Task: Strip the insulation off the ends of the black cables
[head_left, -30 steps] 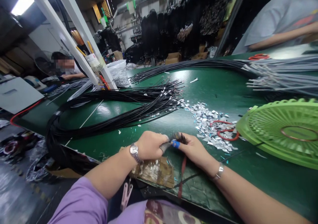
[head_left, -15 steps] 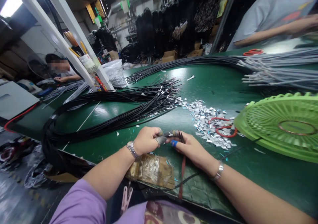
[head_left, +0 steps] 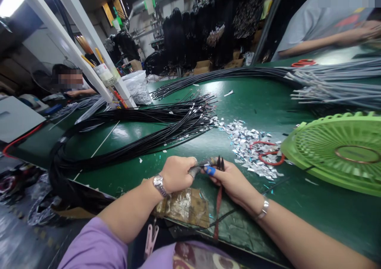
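Observation:
My left hand (head_left: 177, 174), with a watch on its wrist and grey tape on its fingertips, is closed on the end of a black cable (head_left: 203, 166). Facing it, my right hand (head_left: 230, 178) has blue tape on the thumb and pinches at the same cable end. Tucked in that right hand are tweezers (head_left: 218, 205), their two dark points upward and a reddish shank hanging below. The fingers partly hide the cable end. Under my left wrist lies a tape-covered cardboard piece (head_left: 190, 207) at the table edge.
Bundled black cables (head_left: 143, 140) curve along the left of the green table (head_left: 253, 96). Beyond my right hand are silvery scraps (head_left: 247, 142), red-handled scissors (head_left: 272, 162) and a green fan (head_left: 351, 151). Grey cables (head_left: 327, 86) lie farther back, near a co-worker (head_left: 321, 26).
My left hand has rolled over, its back now turned more upward, and shifted slightly right. The tweezers' points stand more upright and apart. Both hands stay together at the cable end.

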Demonstrator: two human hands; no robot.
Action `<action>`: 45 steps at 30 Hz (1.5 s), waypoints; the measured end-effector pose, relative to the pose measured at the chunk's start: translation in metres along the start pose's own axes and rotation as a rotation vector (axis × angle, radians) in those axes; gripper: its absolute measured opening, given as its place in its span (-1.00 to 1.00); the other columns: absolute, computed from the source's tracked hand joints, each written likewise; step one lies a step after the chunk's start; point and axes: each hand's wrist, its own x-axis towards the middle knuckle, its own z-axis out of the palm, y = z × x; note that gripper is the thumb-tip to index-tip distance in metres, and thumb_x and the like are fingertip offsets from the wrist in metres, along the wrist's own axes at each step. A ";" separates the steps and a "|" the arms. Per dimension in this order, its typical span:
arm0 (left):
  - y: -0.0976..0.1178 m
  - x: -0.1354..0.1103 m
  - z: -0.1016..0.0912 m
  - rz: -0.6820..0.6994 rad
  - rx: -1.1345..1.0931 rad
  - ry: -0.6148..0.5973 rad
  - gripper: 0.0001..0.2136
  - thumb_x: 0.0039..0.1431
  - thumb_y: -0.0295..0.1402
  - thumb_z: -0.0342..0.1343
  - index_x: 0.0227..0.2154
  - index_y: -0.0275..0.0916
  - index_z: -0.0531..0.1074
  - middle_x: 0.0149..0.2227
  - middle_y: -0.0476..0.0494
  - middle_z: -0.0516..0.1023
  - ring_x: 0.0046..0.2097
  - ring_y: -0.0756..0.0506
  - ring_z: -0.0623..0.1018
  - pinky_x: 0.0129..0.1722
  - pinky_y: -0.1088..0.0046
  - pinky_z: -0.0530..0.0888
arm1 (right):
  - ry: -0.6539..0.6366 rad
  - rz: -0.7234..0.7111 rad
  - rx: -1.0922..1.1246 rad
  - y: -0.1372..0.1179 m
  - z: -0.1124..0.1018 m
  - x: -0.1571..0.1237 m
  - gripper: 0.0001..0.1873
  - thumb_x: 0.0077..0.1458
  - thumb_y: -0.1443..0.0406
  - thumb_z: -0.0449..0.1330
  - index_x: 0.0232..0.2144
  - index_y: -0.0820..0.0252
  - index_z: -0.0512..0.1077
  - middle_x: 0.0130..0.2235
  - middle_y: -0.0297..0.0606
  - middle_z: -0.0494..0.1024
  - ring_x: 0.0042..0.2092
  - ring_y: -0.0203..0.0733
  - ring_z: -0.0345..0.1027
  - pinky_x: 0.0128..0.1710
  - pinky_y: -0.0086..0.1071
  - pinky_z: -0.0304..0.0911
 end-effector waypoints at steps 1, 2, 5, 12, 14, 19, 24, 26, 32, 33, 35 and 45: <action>0.000 0.000 0.000 -0.001 0.000 0.000 -0.91 0.05 -0.40 0.00 -0.51 -0.21 0.37 -0.51 -0.05 0.50 -0.45 -0.04 0.45 -0.48 0.48 0.19 | -0.006 0.018 0.017 0.000 0.000 0.001 -0.57 -0.33 0.02 0.38 -0.59 0.20 0.34 -0.69 -0.49 0.21 -0.62 -0.41 -0.06 -0.62 -0.45 -0.17; 0.000 0.000 0.000 -0.001 -0.001 -0.001 -0.91 0.05 -0.40 0.00 -0.51 -0.21 0.37 -0.51 -0.05 0.50 -0.45 -0.04 0.45 -0.48 0.48 0.20 | -0.011 0.033 0.031 0.000 0.000 0.001 -0.56 -0.35 0.02 0.39 -0.60 0.20 0.34 -0.69 -0.49 0.21 -0.62 -0.42 -0.06 -0.63 -0.45 -0.18; 0.000 0.000 -0.001 -0.005 -0.005 0.002 -0.93 0.03 -0.41 0.00 -0.52 -0.20 0.36 -0.53 -0.04 0.48 -0.45 -0.03 0.44 -0.48 0.49 0.21 | -0.013 0.040 0.048 -0.001 0.000 0.001 -0.56 -0.37 0.03 0.40 -0.60 0.21 0.34 -0.68 -0.47 0.25 -0.62 -0.43 -0.05 -0.63 -0.45 -0.18; 0.003 -0.001 -0.001 0.023 0.041 0.015 -0.95 -0.08 -0.48 0.01 -0.52 -0.20 0.33 -0.52 -0.08 0.46 -0.44 -0.08 0.45 -0.48 0.45 0.22 | -0.019 -0.021 0.001 -0.005 0.001 -0.002 -0.59 -0.28 0.02 0.37 -0.60 0.20 0.35 -0.69 -0.47 0.23 -0.61 -0.40 -0.03 -0.64 -0.45 -0.16; 0.003 -0.002 0.000 0.036 0.056 0.024 -0.94 -0.10 -0.48 0.01 -0.52 -0.20 0.32 -0.52 -0.09 0.46 -0.43 -0.08 0.45 -0.48 0.45 0.23 | -0.022 -0.015 0.018 -0.005 0.001 -0.002 -0.60 -0.30 0.05 0.38 -0.61 0.20 0.35 -0.70 -0.47 0.23 -0.62 -0.41 -0.04 -0.64 -0.45 -0.17; 0.003 -0.004 0.001 0.050 0.049 0.046 -0.95 -0.10 -0.48 0.02 -0.52 -0.21 0.32 -0.52 -0.10 0.46 -0.43 -0.08 0.45 -0.47 0.44 0.23 | -0.046 0.119 0.223 -0.001 0.000 0.000 -0.65 -0.41 0.21 0.43 -0.61 0.21 0.36 -0.64 -0.41 0.34 -0.62 -0.45 -0.06 -0.66 -0.49 -0.20; 0.001 -0.003 0.003 0.017 -0.158 0.066 -0.94 -0.01 -0.43 0.03 -0.55 -0.23 0.32 -0.54 -0.08 0.45 -0.46 -0.04 0.42 -0.46 0.49 0.24 | -0.112 0.231 0.386 0.000 -0.002 0.001 -0.72 -0.43 0.28 0.38 -0.60 0.22 0.37 -0.58 -0.34 0.43 -0.62 -0.47 -0.05 -0.65 -0.52 -0.22; -0.001 0.000 0.004 -0.041 -0.388 0.021 -0.89 0.04 -0.37 0.04 -0.55 -0.24 0.32 -0.56 -0.04 0.44 -0.50 0.00 0.40 -0.49 0.53 0.25 | -0.113 0.214 0.323 -0.001 -0.004 0.001 -0.74 -0.40 0.26 0.36 -0.60 0.22 0.38 -0.59 -0.34 0.43 -0.62 -0.46 -0.04 -0.65 -0.51 -0.19; -0.007 0.011 0.007 -0.294 -0.898 -0.204 -0.83 0.07 -0.29 0.06 -0.52 -0.27 0.32 -0.67 0.06 0.36 -0.68 0.10 0.28 -0.66 0.61 0.18 | -0.006 -0.105 -0.126 -0.006 -0.005 0.000 -0.74 -0.25 0.14 0.33 -0.61 0.18 0.39 -0.61 -0.39 0.37 -0.56 -0.36 0.05 -0.60 -0.45 -0.05; -0.008 0.011 0.008 -0.292 -0.903 -0.189 -0.83 0.06 -0.29 0.07 -0.52 -0.28 0.33 -0.66 0.06 0.36 -0.68 0.10 0.28 -0.66 0.62 0.18 | -0.003 -0.124 -0.137 -0.006 -0.004 0.000 -0.72 -0.24 0.12 0.33 -0.60 0.18 0.38 -0.60 -0.40 0.35 -0.56 -0.37 0.04 -0.60 -0.45 -0.05; -0.010 0.011 0.009 -0.270 -0.873 -0.136 -0.84 0.06 -0.30 0.08 -0.51 -0.28 0.35 -0.65 0.06 0.37 -0.66 0.10 0.29 -0.64 0.62 0.19 | -0.001 -0.104 -0.082 -0.005 -0.003 0.000 -0.67 -0.24 0.08 0.33 -0.56 0.18 0.37 -0.59 -0.41 0.34 -0.58 -0.38 0.02 -0.62 -0.45 -0.08; -0.008 0.007 0.006 -0.074 -0.628 -0.009 -0.83 0.10 -0.31 0.07 -0.54 -0.27 0.37 -0.61 0.03 0.40 -0.54 0.06 0.36 -0.51 0.58 0.24 | -0.062 0.097 0.277 -0.001 -0.002 0.001 -0.66 -0.36 0.22 0.40 -0.52 0.20 0.34 -0.56 -0.40 0.33 -0.60 -0.45 -0.05 -0.65 -0.50 -0.22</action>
